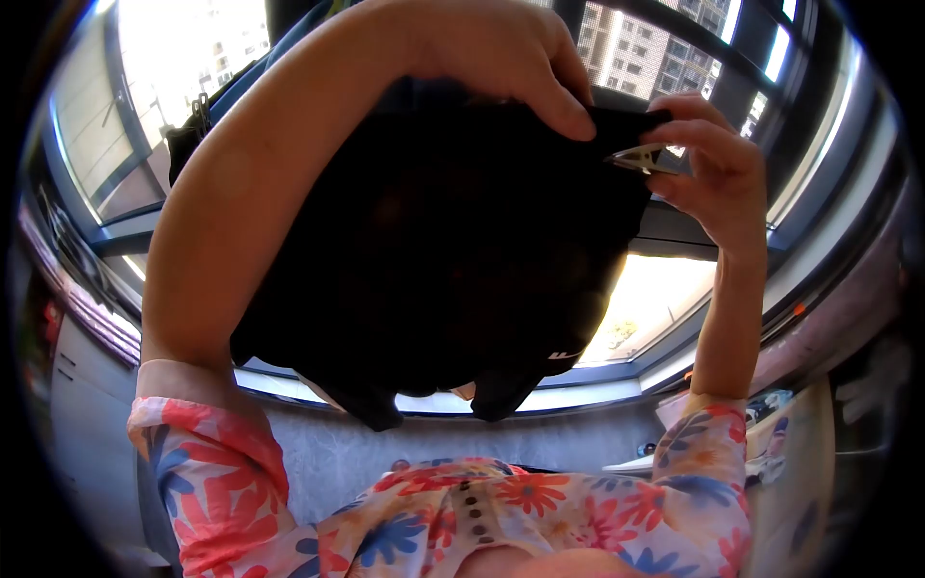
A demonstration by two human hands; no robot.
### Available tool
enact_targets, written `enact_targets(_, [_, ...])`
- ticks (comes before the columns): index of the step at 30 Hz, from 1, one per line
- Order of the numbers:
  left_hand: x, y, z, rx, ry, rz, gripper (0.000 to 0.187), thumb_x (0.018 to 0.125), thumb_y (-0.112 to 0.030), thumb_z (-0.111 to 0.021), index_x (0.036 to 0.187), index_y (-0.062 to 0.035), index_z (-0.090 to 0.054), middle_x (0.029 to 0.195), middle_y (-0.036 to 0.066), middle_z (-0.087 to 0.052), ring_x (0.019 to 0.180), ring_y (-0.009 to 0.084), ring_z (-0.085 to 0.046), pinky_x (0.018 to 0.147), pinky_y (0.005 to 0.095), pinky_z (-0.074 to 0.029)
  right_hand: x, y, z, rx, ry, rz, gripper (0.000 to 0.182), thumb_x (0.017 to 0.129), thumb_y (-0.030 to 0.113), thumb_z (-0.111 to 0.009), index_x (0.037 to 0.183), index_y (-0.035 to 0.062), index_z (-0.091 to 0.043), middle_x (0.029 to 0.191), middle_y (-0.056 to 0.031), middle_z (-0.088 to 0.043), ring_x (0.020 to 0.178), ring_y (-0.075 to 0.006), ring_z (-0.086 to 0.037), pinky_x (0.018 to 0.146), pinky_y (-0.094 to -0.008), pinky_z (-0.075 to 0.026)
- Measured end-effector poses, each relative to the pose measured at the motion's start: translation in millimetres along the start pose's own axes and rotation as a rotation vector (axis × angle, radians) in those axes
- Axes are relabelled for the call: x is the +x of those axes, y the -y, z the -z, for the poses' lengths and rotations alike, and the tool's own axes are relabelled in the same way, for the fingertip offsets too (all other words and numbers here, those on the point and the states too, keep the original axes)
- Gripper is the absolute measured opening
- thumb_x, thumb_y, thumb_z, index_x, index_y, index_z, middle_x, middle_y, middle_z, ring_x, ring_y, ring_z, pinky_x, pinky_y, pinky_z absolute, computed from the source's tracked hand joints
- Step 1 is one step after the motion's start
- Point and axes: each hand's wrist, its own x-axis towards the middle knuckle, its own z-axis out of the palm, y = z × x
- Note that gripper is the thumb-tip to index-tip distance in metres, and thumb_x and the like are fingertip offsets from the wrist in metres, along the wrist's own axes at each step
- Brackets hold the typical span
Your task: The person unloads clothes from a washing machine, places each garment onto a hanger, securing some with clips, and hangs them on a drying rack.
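Floral shirt: the person's own shirt (520, 501), of thin pale cloth with red, blue and orange petals, a line of dark round dots down the front and loose short sleeves.
Black garment: soft, matt cloth (453, 241) hanging as a broad, rounded sheet in front of the person, raised between the two hands; its lower edge falls in two drooping tapered flaps, and a small white mark (564, 355) sits near the lower right.
Left hand: its arm arches over the cloth, and the hand (506, 58) is at the top edge with a narrow grip on the fabric, thumb laid flat on the front.
Right hand: raised at the upper right corner of the garment, the hand (708, 159) has its grip closed around a clip, thumb below and fingers above.
Clip: small, shiny and wedge-shaped (634, 157), its tip pointing at the cloth; whether it bites the fabric I cannot tell.
Grey surface: streaky and smooth (337, 453), below the garment.
Window: glass panes in dark, straight-edged frames (674, 226), curved by the lens, with a pale ledge (578, 393) beneath.
Buildings: blocky, pale towers (641, 58) with rows of small rectangular openings, beyond the glass.
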Motion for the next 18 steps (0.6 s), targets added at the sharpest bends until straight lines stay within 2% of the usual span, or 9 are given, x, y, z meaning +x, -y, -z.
enact_targets(7, [15.4, 14.3, -8.7, 0.005, -0.174, 0.009, 0.029, 0.068, -0.023, -0.064, 0.087, -0.0017, -0.065, 0.073, 0.009, -0.063, 0.068, 0.0168, -0.057, 0.062, 0.0268, -0.044, 5.2, -11.7, 4.7, 0.116, 0.033, -0.031, 0.031, 0.063, 0.005, -0.074, 0.092, 0.0049, -0.064, 0.101, -0.0073, -0.056, 0.090, -0.0152, -0.056, 0.081, -0.0276, -0.043])
enact_targets(9, [18.7, 15.1, -7.2, -0.073, -0.125, 0.087, 0.026, 0.065, -0.020, -0.065, 0.084, -0.0015, -0.065, 0.070, 0.009, -0.063, 0.065, 0.0170, -0.058, 0.060, 0.0279, -0.045, 6.3, -21.7, 6.4, 0.144, 0.072, -0.062, 0.030, 0.064, 0.006, -0.074, 0.092, 0.0063, -0.064, 0.102, -0.0077, -0.056, 0.089, -0.0148, -0.056, 0.078, -0.0264, -0.043])
enact_targets(11, [23.5, 15.7, -12.4, -0.071, -0.160, 0.082, 0.023, 0.064, -0.017, -0.065, 0.081, -0.0012, -0.065, 0.068, 0.009, -0.062, 0.062, 0.0172, -0.058, 0.058, 0.0288, -0.045, 4.6, -31.3, 10.9, 0.182, 0.124, -0.103, 0.029, 0.065, 0.007, -0.073, 0.092, 0.0080, -0.064, 0.104, -0.0079, -0.055, 0.088, -0.0139, -0.056, 0.075, -0.0248, -0.043])
enact_targets(13, [26.8, 21.9, -22.1, 0.012, -0.276, -0.007, 0.022, 0.062, -0.014, -0.065, 0.079, -0.0008, -0.064, 0.066, 0.009, -0.062, 0.060, 0.0174, -0.057, 0.056, 0.0295, -0.045, 9.7, -26.0, 8.4, 0.128, 0.203, -0.146, 0.027, 0.066, 0.007, -0.073, 0.092, 0.0090, -0.065, 0.105, -0.0080, -0.055, 0.086, -0.0129, -0.057, 0.073, -0.0240, -0.043])
enact_targets(16, [24.8, 17.8, -25.6, 0.021, -0.316, -0.057, 0.021, 0.061, -0.014, -0.064, 0.078, -0.0005, -0.064, 0.065, 0.010, -0.061, 0.060, 0.0179, -0.058, 0.056, 0.0293, -0.045, 9.7, -17.9, 4.2, 0.078, 0.243, -0.149, 0.026, 0.066, 0.007, -0.073, 0.090, 0.0089, -0.065, 0.107, -0.0085, -0.054, 0.081, -0.0115, -0.057, 0.071, -0.0231, -0.043])
enact_targets(18, [25.9, 16.1, -26.1, 0.054, -0.308, -0.015, 0.021, 0.061, -0.014, -0.064, 0.078, -0.0007, -0.064, 0.065, 0.010, -0.061, 0.060, 0.0183, -0.058, 0.056, 0.0293, -0.045, 10.6, -12.2, 0.2, 0.037, 0.241, -0.130, 0.024, 0.066, 0.008, -0.073, 0.089, 0.0084, -0.065, 0.105, -0.0079, -0.055, 0.078, -0.0107, -0.057, 0.069, -0.0227, -0.043])
